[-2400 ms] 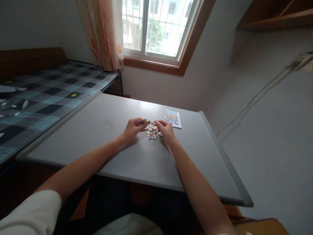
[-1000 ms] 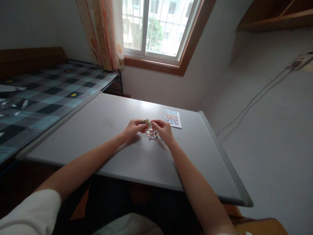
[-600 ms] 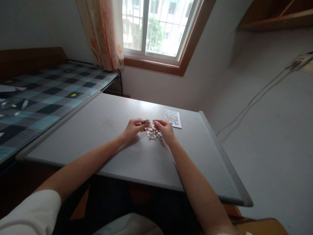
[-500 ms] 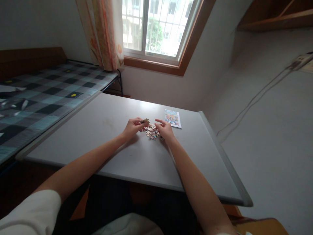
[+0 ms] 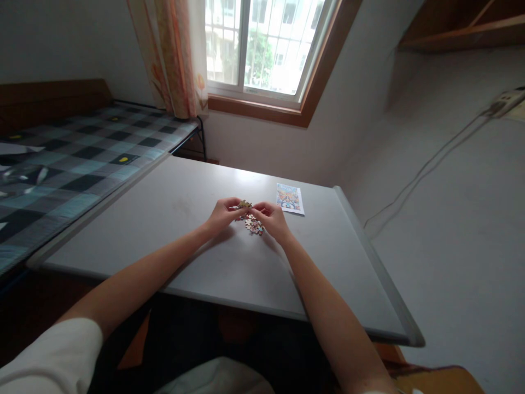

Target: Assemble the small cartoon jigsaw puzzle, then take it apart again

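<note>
My left hand (image 5: 223,213) is closed around a small clump of jigsaw puzzle pieces (image 5: 245,204), held just over the table. Fingers pinched, my right hand (image 5: 272,216) meets that clump from the right, its fingertips at the clump's edge. Whether a separate piece sits in the right fingertips is too small to make out. Below and between both hands lies a pile of loose jigsaw puzzle pieces (image 5: 255,225), partly covered by the fingers. A printed picture card (image 5: 289,198) lies flat beyond my right hand.
The grey table (image 5: 246,273) has raised edge strips at left and right. A bed with a checked cover (image 5: 135,142) adjoins its left side. Behind are a window (image 5: 270,49) and a curtain (image 5: 176,60). A cable (image 5: 426,164) runs down the right wall.
My right hand has moved left from the pile's right side to the clump in my left hand, and its fingers have closed. My left hand has barely moved.
</note>
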Tool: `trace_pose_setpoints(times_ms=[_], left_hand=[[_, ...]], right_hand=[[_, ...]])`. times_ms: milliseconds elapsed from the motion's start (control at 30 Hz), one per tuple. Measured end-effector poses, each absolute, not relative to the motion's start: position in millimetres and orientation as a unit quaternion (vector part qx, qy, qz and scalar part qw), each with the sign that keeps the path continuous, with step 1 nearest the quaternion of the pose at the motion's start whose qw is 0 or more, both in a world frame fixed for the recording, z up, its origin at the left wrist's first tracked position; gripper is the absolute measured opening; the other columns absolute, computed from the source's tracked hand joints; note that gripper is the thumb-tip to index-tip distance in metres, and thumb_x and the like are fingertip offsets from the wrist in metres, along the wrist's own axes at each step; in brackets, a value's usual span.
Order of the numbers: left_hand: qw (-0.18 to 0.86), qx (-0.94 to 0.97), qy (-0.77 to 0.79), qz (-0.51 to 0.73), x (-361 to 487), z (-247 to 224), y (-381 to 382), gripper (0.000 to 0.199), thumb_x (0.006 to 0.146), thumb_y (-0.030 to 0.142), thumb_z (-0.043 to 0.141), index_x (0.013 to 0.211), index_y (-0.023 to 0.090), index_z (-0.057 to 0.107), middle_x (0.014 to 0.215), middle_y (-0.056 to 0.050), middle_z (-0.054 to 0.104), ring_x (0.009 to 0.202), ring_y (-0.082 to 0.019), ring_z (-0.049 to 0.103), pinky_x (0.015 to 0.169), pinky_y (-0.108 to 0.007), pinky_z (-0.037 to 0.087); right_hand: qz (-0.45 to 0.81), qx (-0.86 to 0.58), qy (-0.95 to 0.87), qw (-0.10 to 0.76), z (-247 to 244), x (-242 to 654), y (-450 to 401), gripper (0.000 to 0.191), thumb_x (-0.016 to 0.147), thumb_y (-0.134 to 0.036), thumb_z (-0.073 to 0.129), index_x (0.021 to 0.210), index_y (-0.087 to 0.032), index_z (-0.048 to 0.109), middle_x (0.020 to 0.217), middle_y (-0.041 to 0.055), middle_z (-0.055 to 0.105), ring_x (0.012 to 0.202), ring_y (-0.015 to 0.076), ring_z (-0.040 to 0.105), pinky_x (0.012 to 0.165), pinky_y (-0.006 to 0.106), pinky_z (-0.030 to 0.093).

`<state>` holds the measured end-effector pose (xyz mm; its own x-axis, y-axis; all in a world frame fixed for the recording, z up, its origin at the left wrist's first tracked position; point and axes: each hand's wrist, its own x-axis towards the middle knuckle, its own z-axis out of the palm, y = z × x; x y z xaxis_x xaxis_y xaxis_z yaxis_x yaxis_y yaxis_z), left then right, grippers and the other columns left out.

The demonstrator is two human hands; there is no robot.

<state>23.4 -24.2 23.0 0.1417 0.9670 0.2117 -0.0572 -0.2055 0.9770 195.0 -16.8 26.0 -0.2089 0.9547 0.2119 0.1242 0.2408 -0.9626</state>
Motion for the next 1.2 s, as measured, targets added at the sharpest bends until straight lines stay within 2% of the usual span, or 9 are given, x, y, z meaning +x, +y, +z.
trace_pose_setpoints(times_ms=[167,467,667,867,933,1033,1067,1200], left_hand=[[0.497,0.566,0.398,0.523,24.0,23.5,-24.8,0.040,0.064,0.047,0.080,0.082,0.013,0.071,0.078,-0.006,0.070,0.067,-0.016,0.065,0.059,-0.026,0.049],[0.490,0.572,0.402,0.521,24.2,21.9,-25.1,0.041,0.064,0.049,0.080,0.081,0.013,0.069,0.073,-0.004,0.067,0.066,-0.016,0.065,0.057,-0.025,0.048],[0.495,0.567,0.398,0.524,24.3,21.8,-24.1,0.039,0.065,0.045,0.080,0.082,0.012,0.069,0.075,-0.003,0.068,0.065,-0.015,0.066,0.056,-0.024,0.047],[0.503,0.564,0.400,0.519,23.3,21.4,-23.6,0.036,0.068,0.040,0.078,0.084,0.011,0.065,0.074,-0.004,0.067,0.063,-0.015,0.066,0.056,-0.023,0.048],[0.526,0.538,0.401,0.522,23.1,21.7,-24.1,0.040,0.068,0.037,0.077,0.094,0.012,0.060,0.075,-0.004,0.068,0.064,-0.017,0.068,0.057,-0.024,0.050],[0.549,0.504,0.402,0.532,23.1,21.8,-24.3,0.057,0.068,0.033,0.076,0.116,0.018,0.049,0.075,-0.001,0.069,0.061,-0.018,0.069,0.056,-0.026,0.052],[0.549,0.502,0.404,0.533,23.2,21.8,-24.1,0.057,0.068,0.032,0.075,0.117,0.019,0.048,0.074,0.000,0.068,0.059,-0.017,0.069,0.056,-0.027,0.053],[0.540,0.531,0.412,0.507,23.6,20.9,-23.1,0.030,0.069,0.035,0.072,0.087,0.013,0.065,0.070,-0.002,0.066,0.056,-0.013,0.065,0.060,-0.028,0.054]], right_hand=[[0.450,-0.422,-0.620,0.486,23.7,195.4,-13.7,0.037,0.064,-0.052,0.073,0.073,-0.017,0.065,0.063,0.0012,0.063,0.056,0.0127,0.056,0.051,0.025,0.042],[0.496,-0.415,-0.584,0.491,27.0,195.6,-15.4,0.038,0.064,-0.050,0.074,0.080,-0.016,0.068,0.066,0.0023,0.067,0.062,0.0144,0.061,0.058,0.026,0.047],[0.483,-0.432,-0.566,0.509,28.8,198.7,-13.9,0.031,0.065,-0.043,0.071,0.080,-0.016,0.071,0.068,0.0019,0.068,0.061,0.0128,0.058,0.060,0.027,0.048],[0.476,-0.453,-0.563,0.502,26.3,200.3,-11.0,0.034,0.063,-0.047,0.072,0.079,-0.017,0.070,0.068,0.0026,0.068,0.062,0.0136,0.060,0.060,0.027,0.048],[0.492,-0.446,-0.559,0.496,28.0,199.7,-12.6,0.036,0.062,-0.048,0.073,0.079,-0.017,0.067,0.066,0.0022,0.068,0.060,0.0134,0.060,0.059,0.027,0.048],[0.516,-0.425,-0.563,0.486,30.9,198.6,-16.3,0.037,0.061,-0.047,0.075,0.080,-0.018,0.063,0.066,0.0014,0.068,0.061,0.0133,0.061,0.059,0.027,0.048],[0.521,-0.421,-0.563,0.484,31.5,198.4,-17.3,0.037,0.061,-0.047,0.075,0.080,-0.018,0.062,0.066,0.0013,0.069,0.062,0.0135,0.062,0.060,0.027,0.048],[0.528,-0.423,-0.559,0.479,31.8,198.3,-18.4,0.039,0.061,-0.049,0.075,0.079,-0.019,0.060,0.068,0.0013,0.069,0.064,0.0140,0.063,0.061,0.027,0.049]])
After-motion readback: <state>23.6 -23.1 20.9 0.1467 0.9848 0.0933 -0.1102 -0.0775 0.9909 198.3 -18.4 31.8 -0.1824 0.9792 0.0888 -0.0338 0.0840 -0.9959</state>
